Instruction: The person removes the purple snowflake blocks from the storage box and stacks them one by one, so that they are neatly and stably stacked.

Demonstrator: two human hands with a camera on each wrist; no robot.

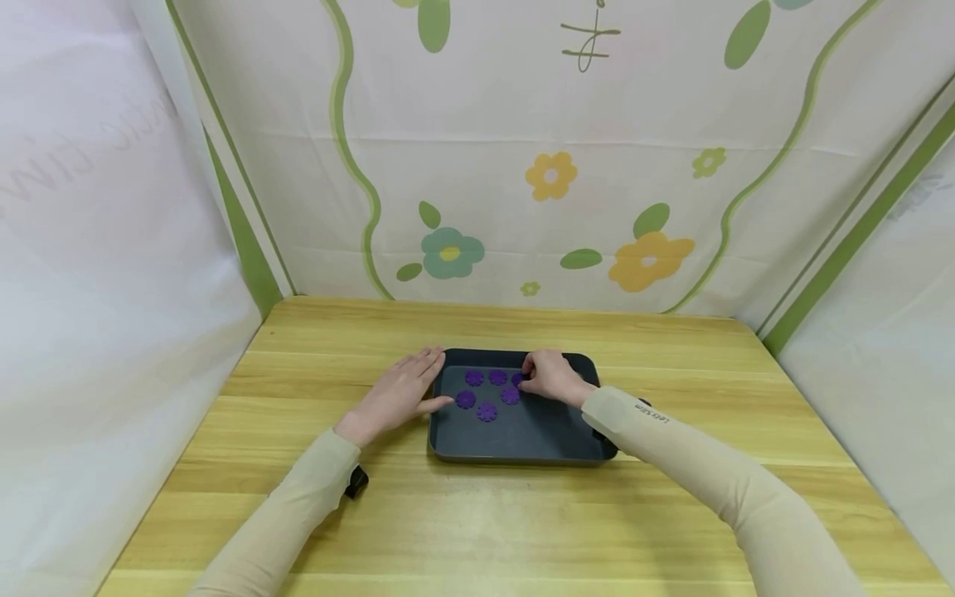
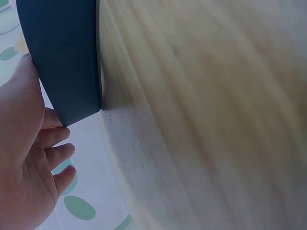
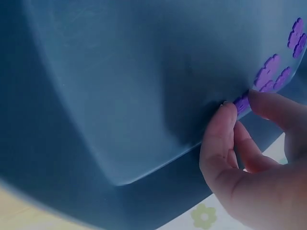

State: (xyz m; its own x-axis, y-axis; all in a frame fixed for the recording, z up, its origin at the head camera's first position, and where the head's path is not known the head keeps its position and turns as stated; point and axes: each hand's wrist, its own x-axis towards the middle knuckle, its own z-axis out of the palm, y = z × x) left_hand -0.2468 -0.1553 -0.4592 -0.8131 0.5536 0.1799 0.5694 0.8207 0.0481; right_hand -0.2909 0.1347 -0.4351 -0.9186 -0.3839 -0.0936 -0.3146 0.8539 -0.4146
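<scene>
Right hand [image 1: 552, 377]: grip nearly closed, thumb and index pinching one purple flower piece [image 3: 241, 102] at its edges. Piece is inside the dark tray [image 1: 552, 435], toward the far side, right end of the back row. Can't tell whether it's flat on the tray floor or slightly raised.

Left hand [image 1: 399, 390]: fingers spread and mostly straight, touching the tray's left far corner from outside, thumb over the left rim. Holds no piece. Looks like a brace; good spot for it. Light pressure only, or you'll skid the tray on the table [image 1: 485, 531].

Watch the neighbours. Two more pieces [image 1: 497, 376] [image 1: 474, 377] sit left of yours in the back row; another [image 1: 511, 395] is just in front, near your thumb. The remaining two [image 1: 487, 412] [image 1: 466, 400] are farther left and nearer you.

If you're setting it down: get it level, touch the floor first, then ease the grip. Move the index away and hold the thumb quiet; thumb's on the crowded side, so a wide spread could knock the row. Lift straight up, no sideways drag.

If you're picking up: pinch by the rim, raise it above the others before travelling right, where the floor is bare.
</scene>
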